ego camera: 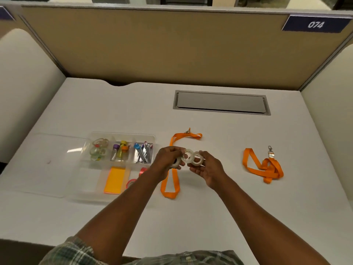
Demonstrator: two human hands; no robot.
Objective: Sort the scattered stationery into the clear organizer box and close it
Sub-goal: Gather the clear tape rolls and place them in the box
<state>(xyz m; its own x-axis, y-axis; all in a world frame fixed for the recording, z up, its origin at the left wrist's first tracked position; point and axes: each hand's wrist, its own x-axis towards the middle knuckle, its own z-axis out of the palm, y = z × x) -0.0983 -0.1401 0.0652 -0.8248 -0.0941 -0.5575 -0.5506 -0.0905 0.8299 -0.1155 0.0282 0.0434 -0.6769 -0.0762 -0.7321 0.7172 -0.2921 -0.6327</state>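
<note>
The box [122, 134] is mostly filled, its lid [53, 159] lying open to its left. Just right of it, the left hand [168, 159] and right hand [207, 167] each pinch clear tape rolls [186, 157], fingers curled round them. Two orange lanyards [269, 166], also right of it, are not yet in.

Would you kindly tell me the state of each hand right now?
Left hand: holds the left tape roll.
Right hand: holds the right tape roll.
Middle roll: between both, holder unclear.
</note>
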